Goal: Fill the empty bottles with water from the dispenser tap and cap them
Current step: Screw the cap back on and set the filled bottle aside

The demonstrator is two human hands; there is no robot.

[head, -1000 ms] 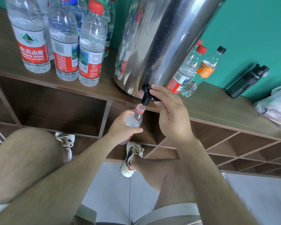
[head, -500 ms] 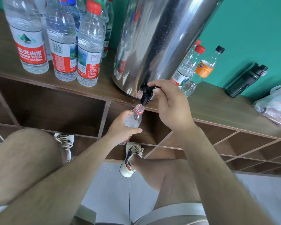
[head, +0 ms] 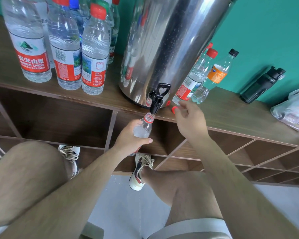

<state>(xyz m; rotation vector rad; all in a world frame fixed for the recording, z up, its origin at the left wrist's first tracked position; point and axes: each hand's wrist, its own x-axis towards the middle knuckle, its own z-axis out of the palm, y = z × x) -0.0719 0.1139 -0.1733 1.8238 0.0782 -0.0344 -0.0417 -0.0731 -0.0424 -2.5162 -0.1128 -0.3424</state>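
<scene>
**Open bottle under the tap, cap at the right fingertips**

Holds the bottle (head: 144,127) in the left hand (head: 130,139), fingers wrapped round its body, neck sticking out at the hand's 1 o'clock, open mouth just under the tap (head: 156,103). Has the right hand (head: 191,121) at a red cap (head: 174,109) on the shelf top (head: 231,114), at the hand's 10 o'clock; fingers loosely curled, pinch or mere touch impossible to tell. Beyond at 12 o'clock, steel dispenser (head: 171,40); at 10 o'clock, capped bottles (head: 95,49).
</scene>
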